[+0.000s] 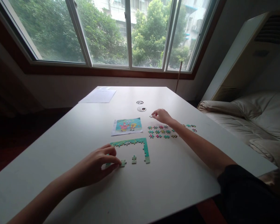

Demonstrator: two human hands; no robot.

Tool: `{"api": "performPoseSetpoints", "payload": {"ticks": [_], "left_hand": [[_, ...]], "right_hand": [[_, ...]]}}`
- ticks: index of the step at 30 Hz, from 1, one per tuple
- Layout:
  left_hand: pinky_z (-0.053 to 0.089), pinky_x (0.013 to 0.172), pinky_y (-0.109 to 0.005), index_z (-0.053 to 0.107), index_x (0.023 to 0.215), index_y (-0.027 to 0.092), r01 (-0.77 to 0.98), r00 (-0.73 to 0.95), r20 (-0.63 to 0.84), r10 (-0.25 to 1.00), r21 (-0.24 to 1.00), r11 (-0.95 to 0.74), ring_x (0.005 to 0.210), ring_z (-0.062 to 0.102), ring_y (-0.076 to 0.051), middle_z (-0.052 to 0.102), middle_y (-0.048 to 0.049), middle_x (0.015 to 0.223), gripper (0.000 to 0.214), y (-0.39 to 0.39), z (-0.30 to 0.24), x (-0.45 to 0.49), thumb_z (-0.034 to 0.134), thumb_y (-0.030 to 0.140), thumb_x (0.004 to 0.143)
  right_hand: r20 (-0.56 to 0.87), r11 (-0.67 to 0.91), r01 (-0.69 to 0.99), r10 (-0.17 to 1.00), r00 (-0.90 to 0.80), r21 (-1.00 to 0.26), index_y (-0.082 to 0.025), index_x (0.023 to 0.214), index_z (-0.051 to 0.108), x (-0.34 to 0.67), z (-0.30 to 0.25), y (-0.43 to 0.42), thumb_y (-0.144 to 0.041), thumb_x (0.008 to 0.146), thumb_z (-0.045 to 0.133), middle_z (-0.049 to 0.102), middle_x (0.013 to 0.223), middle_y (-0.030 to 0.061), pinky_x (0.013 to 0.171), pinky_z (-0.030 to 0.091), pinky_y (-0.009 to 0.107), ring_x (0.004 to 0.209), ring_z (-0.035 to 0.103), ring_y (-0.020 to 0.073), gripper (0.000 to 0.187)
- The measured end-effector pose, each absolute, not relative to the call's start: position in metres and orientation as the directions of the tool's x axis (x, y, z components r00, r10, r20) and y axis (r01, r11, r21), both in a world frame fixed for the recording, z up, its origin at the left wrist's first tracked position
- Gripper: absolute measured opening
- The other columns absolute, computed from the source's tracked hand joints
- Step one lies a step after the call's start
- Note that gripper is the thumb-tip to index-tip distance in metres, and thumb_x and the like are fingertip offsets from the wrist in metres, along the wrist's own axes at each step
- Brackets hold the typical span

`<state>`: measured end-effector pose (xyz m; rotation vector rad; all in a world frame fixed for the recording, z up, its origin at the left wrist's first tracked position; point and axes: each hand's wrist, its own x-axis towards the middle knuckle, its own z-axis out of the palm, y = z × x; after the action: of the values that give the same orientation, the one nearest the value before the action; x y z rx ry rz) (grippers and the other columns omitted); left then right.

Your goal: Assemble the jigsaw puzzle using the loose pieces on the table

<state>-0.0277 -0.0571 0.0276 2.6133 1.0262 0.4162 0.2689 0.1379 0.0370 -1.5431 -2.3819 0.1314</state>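
Puzzle piece (123,163) just right of left hand (98,162), touching; grip unclear | right hand (162,116) pinches second piece (151,116)

Puzzle border (130,142) on table (172,179); picture sheet (128,126) just beyond. Loose pieces (162,131) in rows, right. Paper (98,96) at far left.

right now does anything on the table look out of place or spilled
Nothing looks spilled. One loose puzzle piece stands out: it lies in the gap along the near side of the unfinished puzzle border, joined to nothing.
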Motion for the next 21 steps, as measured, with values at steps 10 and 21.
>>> {"api": "performPoseSetpoints", "payload": {"ticks": [10, 21], "left_hand": [[0.047, 0.071, -0.030, 0.064, 0.100, 0.024, 0.622, 0.683, 0.187, 0.706, 0.357, -0.697, 0.085, 0.055, -0.019, 0.059, -0.0061, 0.089, 0.021, -0.056, 0.029, -0.031, 0.049, 0.018, 0.086], [0.046, 0.071, -0.030, 0.064, 0.101, 0.028, 0.616, 0.693, 0.184, 0.697, 0.353, -0.705, 0.085, 0.054, -0.018, 0.058, -0.0048, 0.090, 0.024, -0.062, 0.028, -0.023, 0.049, 0.017, 0.086]], "right_hand": [[0.125, 0.367, 0.903, 0.929, -0.347, -0.223, -0.019, 0.090, 0.073, 0.265, 0.026, 0.166, -0.026, 0.078, 0.067, 0.068, 0.096, 0.0077, 0.077, 0.044, 0.027, 0.092, 0.059, 0.0203, 0.015], [0.092, 0.666, 0.433, 0.601, -0.794, -0.607, -0.018, 0.083, 0.072, 0.235, 0.045, 0.015, -0.030, 0.078, 0.066, 0.068, 0.075, 0.0004, 0.066, 0.043, 0.020, 0.069, 0.059, 0.0102, 0.014]]}}
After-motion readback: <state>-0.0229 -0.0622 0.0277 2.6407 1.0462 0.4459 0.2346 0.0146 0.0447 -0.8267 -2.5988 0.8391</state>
